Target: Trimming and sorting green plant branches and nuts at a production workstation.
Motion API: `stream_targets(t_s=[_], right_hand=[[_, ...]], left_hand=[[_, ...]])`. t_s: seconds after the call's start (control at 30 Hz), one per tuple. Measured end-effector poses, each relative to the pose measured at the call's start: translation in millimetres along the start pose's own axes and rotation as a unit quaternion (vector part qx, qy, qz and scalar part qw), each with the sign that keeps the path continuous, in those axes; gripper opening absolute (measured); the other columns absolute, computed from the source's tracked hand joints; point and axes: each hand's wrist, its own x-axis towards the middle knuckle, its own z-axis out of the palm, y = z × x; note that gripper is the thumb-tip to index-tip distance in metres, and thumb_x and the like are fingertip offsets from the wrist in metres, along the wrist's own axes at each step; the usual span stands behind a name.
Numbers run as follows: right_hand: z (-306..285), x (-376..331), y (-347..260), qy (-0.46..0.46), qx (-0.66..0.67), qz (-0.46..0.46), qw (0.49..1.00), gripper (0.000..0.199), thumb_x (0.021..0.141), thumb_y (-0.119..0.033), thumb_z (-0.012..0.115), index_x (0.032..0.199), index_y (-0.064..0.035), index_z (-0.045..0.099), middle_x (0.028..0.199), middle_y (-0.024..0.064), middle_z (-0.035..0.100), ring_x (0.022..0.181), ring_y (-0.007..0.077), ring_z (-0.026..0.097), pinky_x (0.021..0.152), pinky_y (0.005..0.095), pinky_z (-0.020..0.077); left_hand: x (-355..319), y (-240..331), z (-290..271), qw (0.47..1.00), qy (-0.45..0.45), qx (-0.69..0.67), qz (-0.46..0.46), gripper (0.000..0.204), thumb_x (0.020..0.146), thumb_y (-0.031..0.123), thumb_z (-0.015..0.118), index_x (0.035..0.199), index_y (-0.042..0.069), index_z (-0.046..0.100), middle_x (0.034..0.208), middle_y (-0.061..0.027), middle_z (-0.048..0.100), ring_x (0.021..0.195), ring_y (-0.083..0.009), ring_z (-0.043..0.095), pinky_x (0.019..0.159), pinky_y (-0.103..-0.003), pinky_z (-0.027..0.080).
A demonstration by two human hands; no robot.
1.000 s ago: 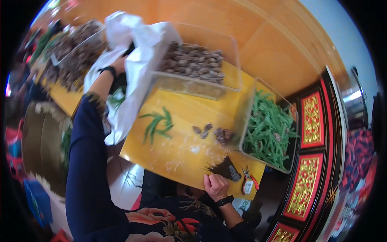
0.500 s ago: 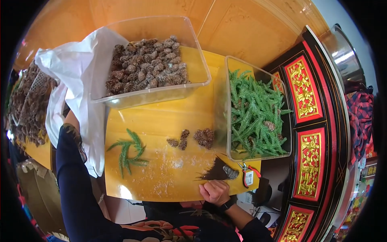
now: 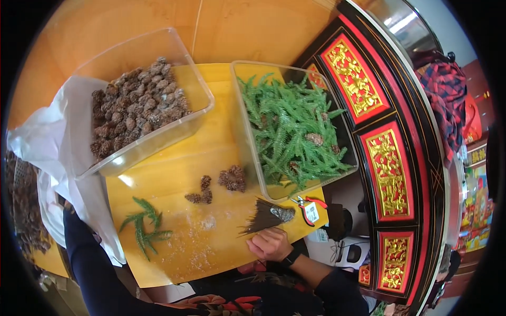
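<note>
My right hand (image 3: 270, 245) rests as a loose fist on the near edge of a yellow board (image 3: 174, 163). It sits just below a dark fan-shaped bundle of thin twigs (image 3: 263, 218) with a silvery end, and nothing shows inside the fingers. My left arm in a dark sleeve (image 3: 87, 263) runs up the left side and disappears behind a white plastic bag (image 3: 55, 152), so the left hand is hidden. A few loose pine cones (image 3: 221, 184) and some green sprigs (image 3: 143, 231) lie on the board.
A clear tub of pine cones (image 3: 138, 105) stands at the back left and a clear tub of green fir sprigs (image 3: 295, 131) at the right. Small red-handled pliers (image 3: 308, 203) lie beside the bundle. A red and gold carved cabinet (image 3: 385, 158) curves along the right.
The view has swung right and closer. My left hand, earlier raised and gripping the white bag, is out of sight. My right hand stays beside the dark bundle.
</note>
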Motion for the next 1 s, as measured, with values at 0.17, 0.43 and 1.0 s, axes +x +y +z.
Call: stream_targets(t_s=[0.17,0.43,1.0], right_hand=[[1,-5,2,-0.006,0.003,0.000,1.000,0.028,0.079,-0.014,0.067,0.060,-0.0104,0.046,0.055,0.0033,0.048,0.050,0.0223,0.053,0.048,0.0342,0.0442],[4,-6,0,0.012,0.018,-0.006,1.000,0.026,0.078,-0.014,0.066,0.061,-0.0105,0.047,0.056,0.0038,0.049,0.051,0.0224,0.054,0.048,0.0347,0.0440],[3,-13,7,0.044,0.009,-0.026,0.999,0.022,0.080,-0.018,0.064,0.064,-0.0106,0.049,0.058,0.0054,0.053,0.055,0.0241,0.058,0.049,0.0364,0.0462]], left_hand=[[9,12,-11,0.999,0.028,-0.010,-0.027,0.043,0.085,0.034,0.057,0.117,0.005,0.058,0.105,-0.0125,0.064,0.101,-0.0264,0.059,0.088,-0.036,0.046],[-3,35,-82,0.992,0.091,0.015,-0.087,0.042,0.086,0.033,0.056,0.117,0.005,0.058,0.106,-0.0120,0.063,0.102,-0.0258,0.059,0.088,-0.035,0.046],[-128,328,-209,0.976,0.091,0.060,-0.189,0.036,0.087,0.014,0.057,0.122,0.004,0.054,0.112,-0.0072,0.059,0.099,-0.0158,0.058,0.085,-0.028,0.048]])
